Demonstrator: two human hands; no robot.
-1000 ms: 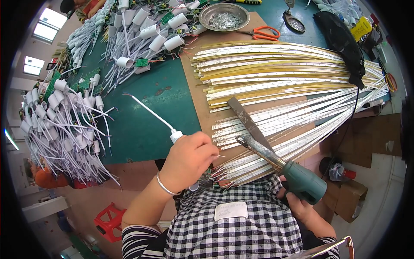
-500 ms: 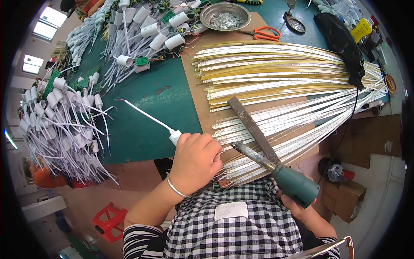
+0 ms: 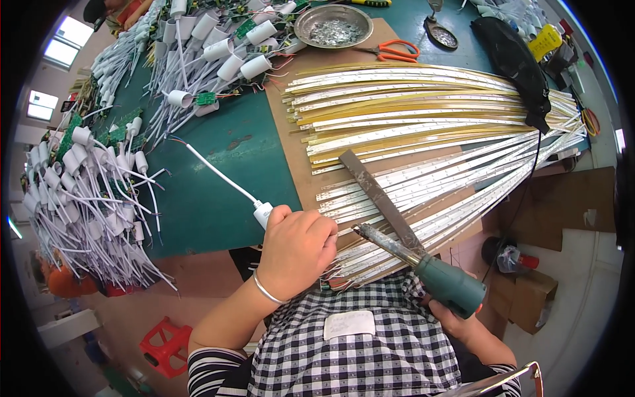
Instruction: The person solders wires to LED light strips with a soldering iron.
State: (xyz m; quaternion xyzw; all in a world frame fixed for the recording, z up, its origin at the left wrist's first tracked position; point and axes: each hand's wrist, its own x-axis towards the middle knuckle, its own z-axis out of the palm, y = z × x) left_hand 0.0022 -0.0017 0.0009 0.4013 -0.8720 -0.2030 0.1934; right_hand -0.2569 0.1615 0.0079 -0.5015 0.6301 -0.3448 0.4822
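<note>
Closed round a white plastic lamp end cap, my left hand is at the table's front edge. From the cap a white cable runs up and left, with thin bare-ended wires at its far end. My right hand, partly hidden, grips the green handle of a soldering iron from below. Its metal barrel and dark tip point left, over the near LED strips. A flat metal bar lies slantwise across those strips, its lower end beside the iron's barrel.
White caps with cables and green circuit boards are heaped at the left. Behind the strips are a metal bowl of silvery scraps, orange-handled cutters and a black cloth bundle. A red stool stands on the floor.
The whole view has shifted slightly, so the table's things appear a little farther left. Both hands keep their holds on the end cap and the soldering iron.
</note>
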